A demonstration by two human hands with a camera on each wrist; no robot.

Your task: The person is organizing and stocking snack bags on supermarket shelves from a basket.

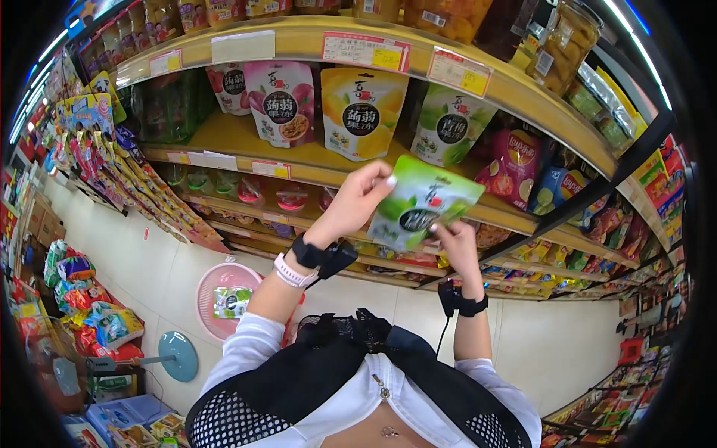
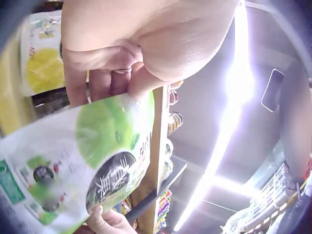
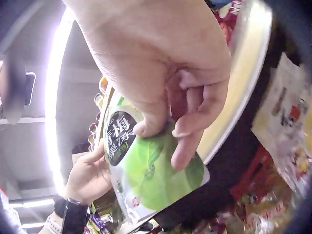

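A green and white jelly pouch [image 1: 427, 203] with a black round label is held tilted in front of the shelf, between both hands. My left hand [image 1: 352, 200] pinches its upper left edge, thumb on the printed front. On the opposite side, my right hand [image 1: 459, 250] pinches the pouch's edge between thumb and fingers. The right wrist view shows the right thumb [image 3: 152, 119] lying on the printed face beside the black label. Behind the pouch, a similar green pouch [image 1: 452, 128] stands on the shelf, to the right of a yellow pouch [image 1: 364, 112] and a purple one [image 1: 280, 104].
The shelf's yellow front edge [image 1: 314, 173] runs just behind the hands. Chip bags [image 1: 514, 166] stand to the right, jars [image 1: 565, 46] above. On the floor at lower left, a pink basket [image 1: 208, 287] contains a green pouch [image 1: 233, 302]; a blue round base [image 1: 179, 356] is nearby.
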